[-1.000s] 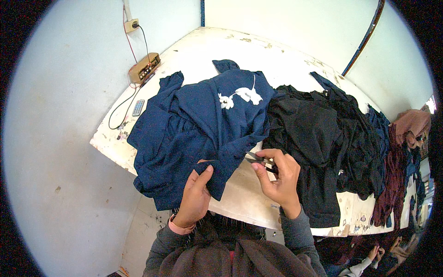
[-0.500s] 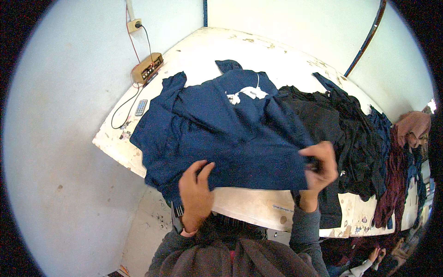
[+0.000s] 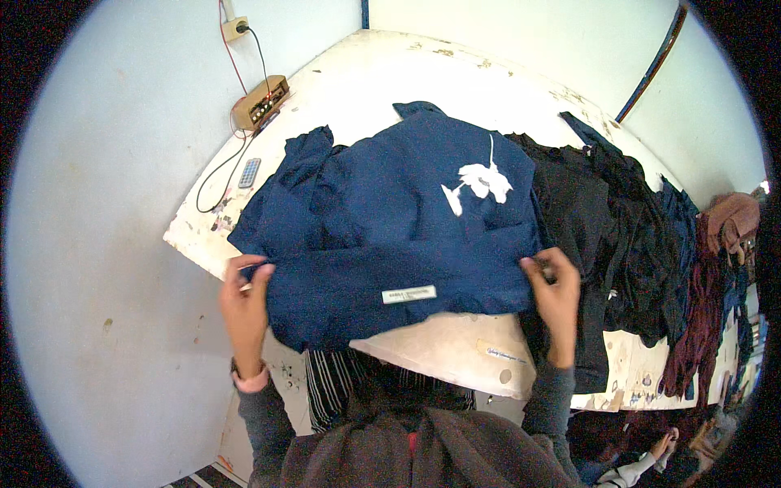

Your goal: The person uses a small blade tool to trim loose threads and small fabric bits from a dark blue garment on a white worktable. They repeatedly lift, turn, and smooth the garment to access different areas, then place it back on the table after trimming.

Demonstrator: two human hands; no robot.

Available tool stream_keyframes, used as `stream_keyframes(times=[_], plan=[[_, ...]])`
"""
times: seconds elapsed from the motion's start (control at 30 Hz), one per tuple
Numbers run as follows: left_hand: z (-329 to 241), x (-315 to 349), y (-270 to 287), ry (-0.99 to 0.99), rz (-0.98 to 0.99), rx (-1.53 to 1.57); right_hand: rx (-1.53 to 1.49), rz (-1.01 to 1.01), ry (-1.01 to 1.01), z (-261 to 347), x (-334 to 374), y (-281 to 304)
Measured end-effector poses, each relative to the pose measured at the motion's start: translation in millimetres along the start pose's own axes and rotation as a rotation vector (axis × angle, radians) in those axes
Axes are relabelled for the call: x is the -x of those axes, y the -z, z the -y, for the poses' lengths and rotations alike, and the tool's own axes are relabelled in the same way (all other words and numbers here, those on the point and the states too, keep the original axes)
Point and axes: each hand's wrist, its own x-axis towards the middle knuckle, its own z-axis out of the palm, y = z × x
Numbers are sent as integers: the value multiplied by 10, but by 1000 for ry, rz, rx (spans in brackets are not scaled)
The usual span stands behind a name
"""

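Observation:
A navy blue garment (image 3: 407, 211) lies spread over the near part of the white table, its front edge hanging over the table's side at the left. It bears a white flower print (image 3: 486, 184), and a small white label (image 3: 409, 294) shows on its near strip. My left hand (image 3: 246, 297) pinches the garment's near left edge between thumb and fingers. On the opposite side, my right hand (image 3: 556, 286) grips its near right edge in the same way. The cloth between my hands lies fairly flat, with folds bunched at the left.
Black garments (image 3: 582, 228) lie heaped on the right, with maroon cloth (image 3: 693, 325) beyond. A brown radio-like box (image 3: 264, 104) with cables and a small remote control (image 3: 250, 173) sit by the left wall on the white table (image 3: 455, 354). Another person's hands (image 3: 663, 445) show at lower right.
My left hand has moved left and up to the garment's left edge. The near strip now shows a white label, and the flower print has shifted right and lies more open.

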Motion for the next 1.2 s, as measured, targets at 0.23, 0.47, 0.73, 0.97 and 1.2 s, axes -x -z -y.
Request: stream_keyframes(times=[0.23,0.47,0.73,0.97,1.2], plan=[[507,161,-346,40,13,-29,213,122,-83,-475,276,-323],[359,177,-353,146,12,29,208,94,-65,-535,297,-319],[556,235,-105,446,128,258,340,8,-32,-499,317,-328],[501,426,286,612,325,684,297,-172,72,20,299,-374],[224,520,330,584,383,901,-488,565,-44,596,666,-850]])
